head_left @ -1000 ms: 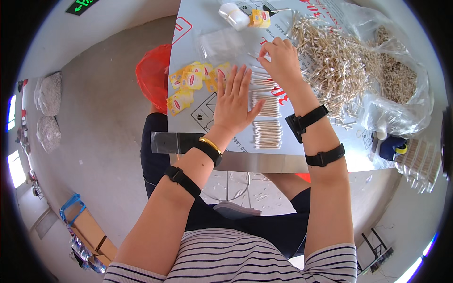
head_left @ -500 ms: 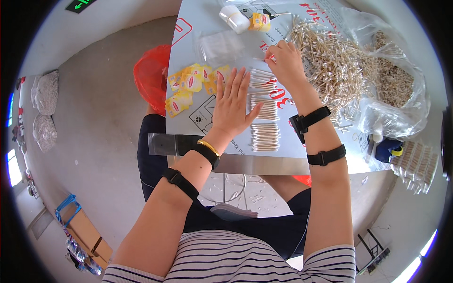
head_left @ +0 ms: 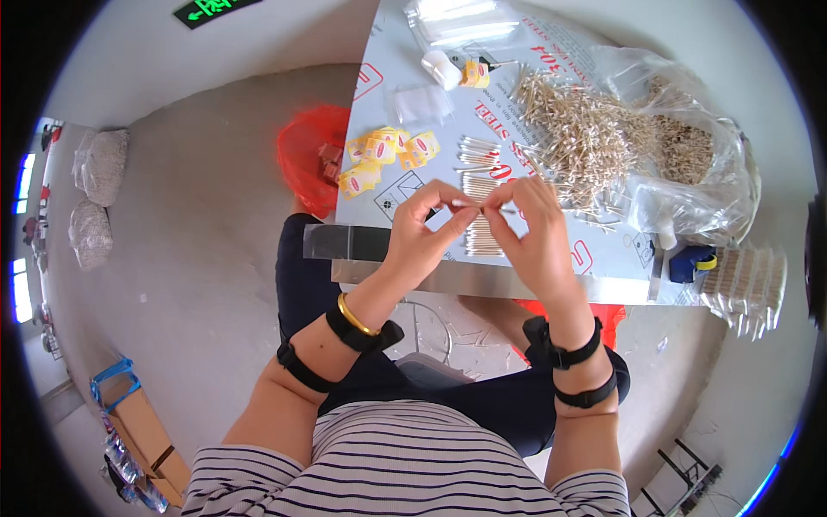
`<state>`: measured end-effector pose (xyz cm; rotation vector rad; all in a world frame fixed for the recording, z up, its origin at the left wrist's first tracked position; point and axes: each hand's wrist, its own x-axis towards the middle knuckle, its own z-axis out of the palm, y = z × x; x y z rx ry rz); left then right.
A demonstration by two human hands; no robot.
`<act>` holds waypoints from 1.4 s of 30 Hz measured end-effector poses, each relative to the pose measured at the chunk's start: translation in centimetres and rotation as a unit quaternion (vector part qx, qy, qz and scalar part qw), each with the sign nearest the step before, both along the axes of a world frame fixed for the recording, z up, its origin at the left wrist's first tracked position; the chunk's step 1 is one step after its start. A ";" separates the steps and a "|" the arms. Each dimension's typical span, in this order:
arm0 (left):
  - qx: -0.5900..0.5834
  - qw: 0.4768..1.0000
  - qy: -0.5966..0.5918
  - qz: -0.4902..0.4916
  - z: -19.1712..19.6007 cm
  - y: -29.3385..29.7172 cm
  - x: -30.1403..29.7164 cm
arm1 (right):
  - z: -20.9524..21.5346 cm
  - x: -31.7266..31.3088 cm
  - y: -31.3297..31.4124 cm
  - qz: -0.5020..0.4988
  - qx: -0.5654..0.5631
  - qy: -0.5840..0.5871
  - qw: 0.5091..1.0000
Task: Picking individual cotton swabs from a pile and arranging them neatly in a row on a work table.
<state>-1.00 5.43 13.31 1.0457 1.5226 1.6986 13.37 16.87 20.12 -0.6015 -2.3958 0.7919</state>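
My left hand and my right hand meet above the near part of the table. Between their pinched fingertips is a cotton swab lying crosswise, its white tip showing near my left fingers; whether there is more than one I cannot tell. Under and behind the hands, cotton swabs lie side by side in neat rows, partly hidden by my fingers. A large loose heap of cotton swabs spreads to the right of the rows.
Yellow and white cards lie at left, near clear plastic bags. A clear bag of swabs stands at right, beside a blue tape dispenser and packed swab bundles. A red bag hangs at the table's left edge.
My left hand has lifted off the table beside the rows. My right hand has come back from the heap's edge toward me, and both now meet at a swab. The view has shifted.
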 end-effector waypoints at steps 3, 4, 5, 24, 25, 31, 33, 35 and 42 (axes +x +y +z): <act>0.034 0.998 -0.048 -0.005 3.4 -3.3 1.2 | 3.2 2.1 -4.1 -0.013 0.003 0.026 1.000; 0.044 0.999 -0.016 -0.009 4.6 -4.6 1.3 | 4.2 2.9 -5.3 -0.016 0.007 0.036 0.999; 0.053 0.998 0.014 -0.013 5.6 -5.7 1.4 | 5.1 3.6 -6.3 -0.018 0.011 0.045 0.999; 0.119 0.988 0.059 -0.080 13.3 -15.8 7.1 | 11.3 11.0 -18.6 -0.031 0.037 0.134 0.990; 0.123 0.989 0.037 -0.076 13.4 -15.9 7.3 | 11.2 11.3 -18.8 -0.035 0.037 0.135 0.990; 0.132 0.990 0.000 -0.054 12.6 -16.4 8.7 | 10.7 12.0 -20.5 -0.060 0.012 0.103 0.993; 0.126 0.987 0.092 -0.032 12.1 -16.5 8.7 | 9.6 11.9 -21.0 -0.086 0.005 0.115 0.990; 0.120 0.976 0.181 -0.014 11.9 -16.6 8.8 | 8.6 12.3 -21.8 -0.101 -0.045 0.105 0.988; 0.099 0.882 0.454 -0.079 11.1 -15.5 11.0 | 1.6 14.0 -23.0 -0.079 -0.528 0.281 0.797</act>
